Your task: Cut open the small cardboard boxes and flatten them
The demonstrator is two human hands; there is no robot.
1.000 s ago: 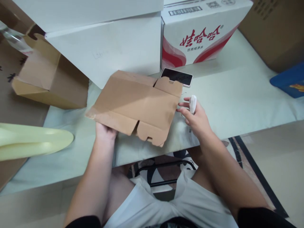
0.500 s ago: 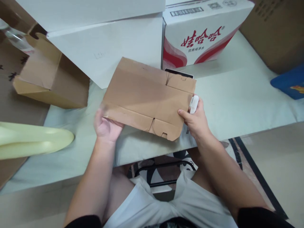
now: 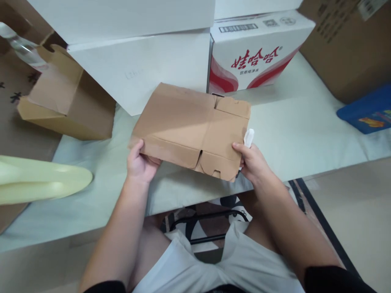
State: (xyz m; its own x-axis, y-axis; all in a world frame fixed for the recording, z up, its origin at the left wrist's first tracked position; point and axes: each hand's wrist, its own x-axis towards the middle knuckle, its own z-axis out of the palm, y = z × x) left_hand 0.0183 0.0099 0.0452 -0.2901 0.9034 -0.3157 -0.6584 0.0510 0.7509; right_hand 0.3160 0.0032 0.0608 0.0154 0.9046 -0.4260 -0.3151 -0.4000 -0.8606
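A flattened brown cardboard box (image 3: 180, 122) with slotted flaps is held tilted above the front of the table. My left hand (image 3: 141, 162) grips its left corner, thumb on top and fingers underneath. My right hand (image 3: 252, 160) pinches the right edge, thumb on the upper face. A small white item (image 3: 249, 137) sticks up beside my right fingers; I cannot make out what it is. Behind the cardboard's far edge shows a bit of something dark, mostly hidden. The fingers of both hands are partly covered by the cardboard.
White boxes (image 3: 140, 65) and a white-and-red water carton (image 3: 253, 61) stand at the back of the green-covered table (image 3: 293, 134). To the left are an open brown box (image 3: 88, 101), a clear bottle (image 3: 26, 49) and a pale yellow object (image 3: 45, 179). A blue package (image 3: 366, 110) lies right.
My left thumb has come over onto the top of the cardboard's left corner. The cardboard has shifted slightly and creased across its middle, and less of the dark thing behind it shows.
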